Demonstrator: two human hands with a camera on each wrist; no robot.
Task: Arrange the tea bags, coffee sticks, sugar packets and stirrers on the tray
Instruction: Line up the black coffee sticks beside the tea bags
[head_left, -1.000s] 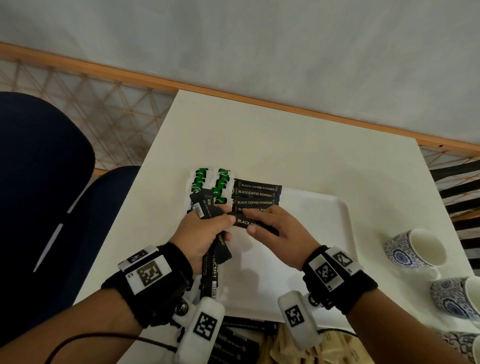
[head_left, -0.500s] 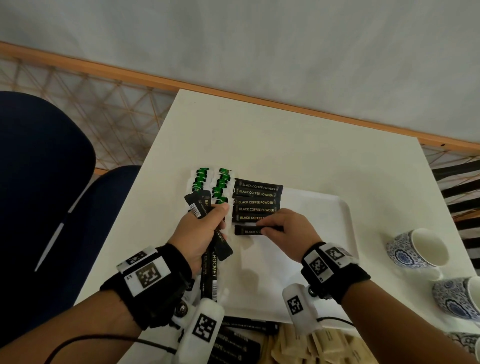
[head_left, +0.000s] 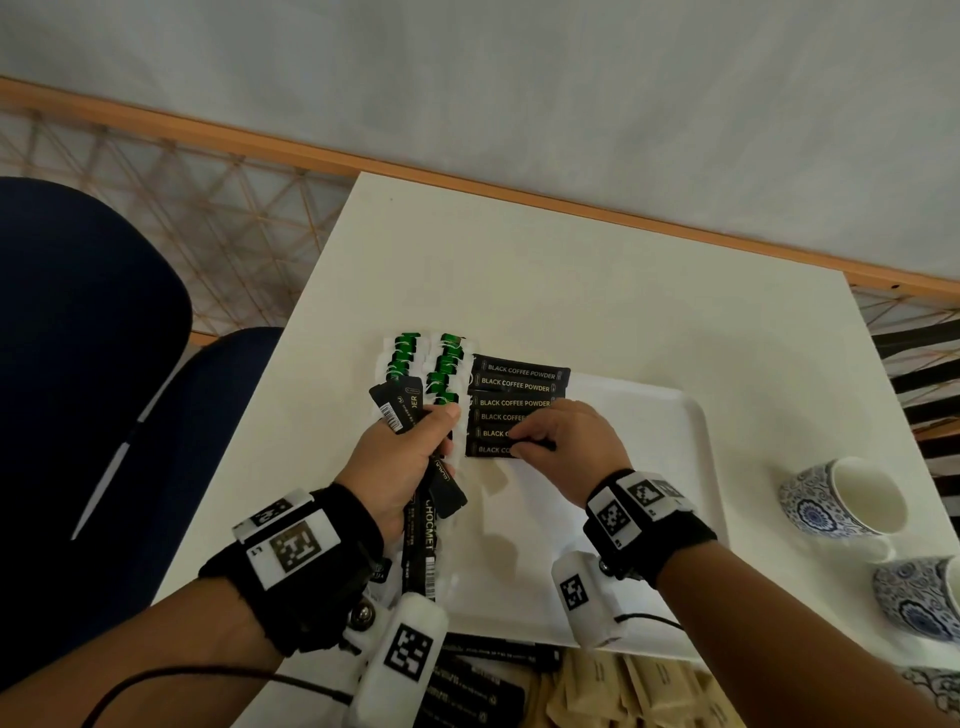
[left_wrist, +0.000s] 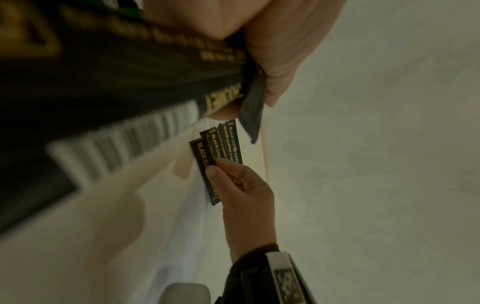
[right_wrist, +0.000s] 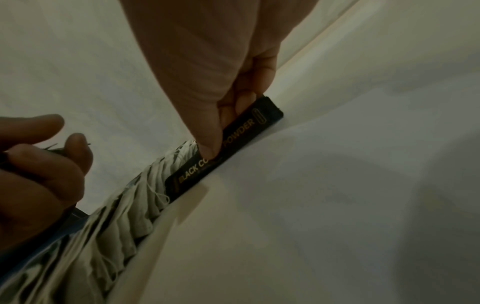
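Six black coffee sticks (head_left: 514, 387) lie in a neat row on the white tray (head_left: 670, 431), at the tray's far left part. Each one says BLACK COFFEE POWDER in gold letters. The stick nearest the person (head_left: 491, 450) is last in the row, and the right hand (head_left: 569, 449) is on it. The thumb and fingers (right_wrist: 207, 142) of that hand are bent and pinch this stick along its long sides, while it lies flat on the tray and touches the stick next to it.

The left hand (head_left: 397, 462) is over the tray's left edge. Its fingers are curled tight around a bunch of more black sticks (head_left: 423, 540). The ends of the bunch poke out past the hand on both sides.

White tea bags with green tags (head_left: 428, 366) lie in two rows on the tray, just to the left of the coffee row and touching it.

More black sticks (head_left: 498, 652) and brown paper packets (head_left: 639, 686) lie on the white table (head_left: 545, 291), just past the tray's near edge.

Two blue and white cups (head_left: 841, 496) stand on the table to the right of the tray. A dark blue chair (head_left: 88, 389) is well to the left of the tray, beside the table.
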